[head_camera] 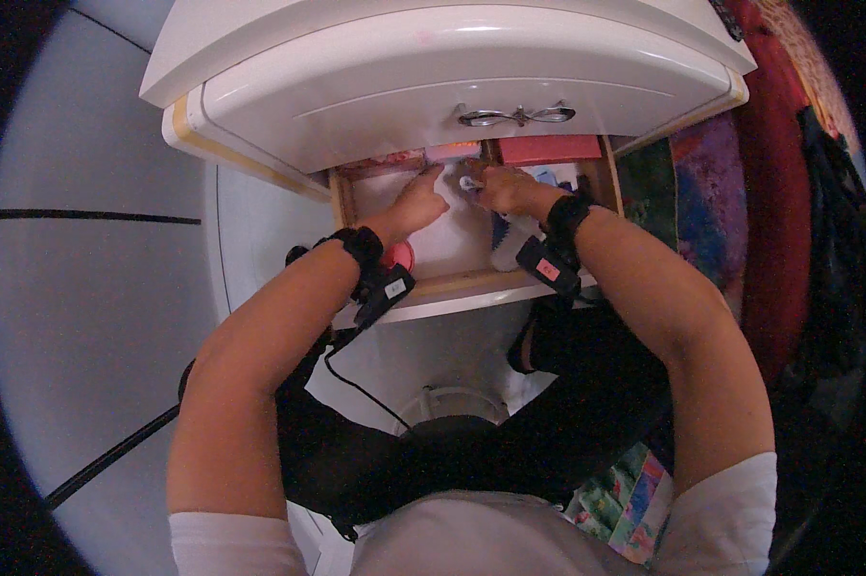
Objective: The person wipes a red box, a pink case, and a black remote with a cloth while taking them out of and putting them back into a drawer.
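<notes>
Both my hands reach into a pulled-out drawer (476, 282) below a closed white drawer front. My left hand (420, 201) is over the drawer's pale bottom, its fingers pointing to the back near a pink and orange item (453, 150). My right hand (508, 189) holds a small whitish object (469, 183), too blurred to name, at the back middle. A pink box (549, 148) lies at the back right. Beneath my right wrist is a white item with a dark blue part (506, 248). A round pink-red item (400, 255) sits by my left wrist at the front left.
The closed drawer front (404, 93) with a looped metal handle (517, 115) overhangs the open drawer. Light blue items (546, 178) lie in its right part. Patterned fabric (710, 194) and red fabric (774, 216) are at the right. A black cable (364, 391) hangs from my left wrist device.
</notes>
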`<state>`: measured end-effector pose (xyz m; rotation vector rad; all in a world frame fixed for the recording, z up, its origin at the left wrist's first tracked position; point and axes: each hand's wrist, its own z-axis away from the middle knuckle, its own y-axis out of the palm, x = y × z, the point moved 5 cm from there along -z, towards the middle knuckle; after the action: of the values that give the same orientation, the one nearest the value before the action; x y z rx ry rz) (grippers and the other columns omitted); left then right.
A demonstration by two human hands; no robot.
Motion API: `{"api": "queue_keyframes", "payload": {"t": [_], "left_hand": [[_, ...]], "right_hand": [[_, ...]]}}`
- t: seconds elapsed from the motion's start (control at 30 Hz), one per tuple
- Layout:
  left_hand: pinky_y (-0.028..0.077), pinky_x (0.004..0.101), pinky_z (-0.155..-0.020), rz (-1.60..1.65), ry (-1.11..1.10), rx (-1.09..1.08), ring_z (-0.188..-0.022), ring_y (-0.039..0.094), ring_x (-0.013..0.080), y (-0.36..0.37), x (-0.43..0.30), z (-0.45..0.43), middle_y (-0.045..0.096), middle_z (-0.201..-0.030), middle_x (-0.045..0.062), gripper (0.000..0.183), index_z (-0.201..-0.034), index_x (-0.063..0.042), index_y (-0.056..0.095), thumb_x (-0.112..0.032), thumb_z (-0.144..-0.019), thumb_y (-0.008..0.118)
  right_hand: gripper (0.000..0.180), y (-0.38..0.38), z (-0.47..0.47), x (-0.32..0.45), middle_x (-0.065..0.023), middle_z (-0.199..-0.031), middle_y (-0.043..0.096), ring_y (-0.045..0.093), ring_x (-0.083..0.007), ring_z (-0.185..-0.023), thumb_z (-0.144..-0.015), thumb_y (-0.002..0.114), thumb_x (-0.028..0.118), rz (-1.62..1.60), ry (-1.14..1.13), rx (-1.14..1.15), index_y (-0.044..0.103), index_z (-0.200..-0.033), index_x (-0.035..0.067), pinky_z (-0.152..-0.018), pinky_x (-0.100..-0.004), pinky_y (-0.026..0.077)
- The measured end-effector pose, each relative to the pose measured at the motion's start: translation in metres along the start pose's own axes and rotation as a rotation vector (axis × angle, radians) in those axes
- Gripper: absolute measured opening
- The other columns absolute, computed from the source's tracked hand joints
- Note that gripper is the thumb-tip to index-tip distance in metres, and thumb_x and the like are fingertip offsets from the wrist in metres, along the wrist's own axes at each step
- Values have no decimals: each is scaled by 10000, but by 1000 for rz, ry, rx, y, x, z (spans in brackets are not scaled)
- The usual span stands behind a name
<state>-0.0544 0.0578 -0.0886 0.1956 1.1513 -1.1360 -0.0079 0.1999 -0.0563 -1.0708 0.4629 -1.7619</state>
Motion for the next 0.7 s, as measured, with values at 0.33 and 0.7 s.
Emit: {"api": "queue_keyframes", "payload": {"t": [0.33, 0.7], "left_hand": [[386, 386, -963, -73, -28, -34, -1170, 456, 320, 0, 9, -13, 426, -1303, 218, 818, -1405, -19, 229, -134, -743, 696], [360, 350, -1005, -29, -19, -154, -1245, 407, 320, 2, 3, -22, 366, -1378, 212, 866, -1400, 0, 231, -175, -676, 672]], "right_hand": [[512, -1, -14, -10, -207, -1083, 605, 583, -372, -1000, -806, 524, 489, 22, 58, -65, 594, -1100, 74, -854, -445, 458], [489, -8, -14, -11, -239, -1057, 604, 586, -377, -993, -769, 597, 378, 31, 141, -167, 577, -1117, 34, -848, -456, 464]]}}
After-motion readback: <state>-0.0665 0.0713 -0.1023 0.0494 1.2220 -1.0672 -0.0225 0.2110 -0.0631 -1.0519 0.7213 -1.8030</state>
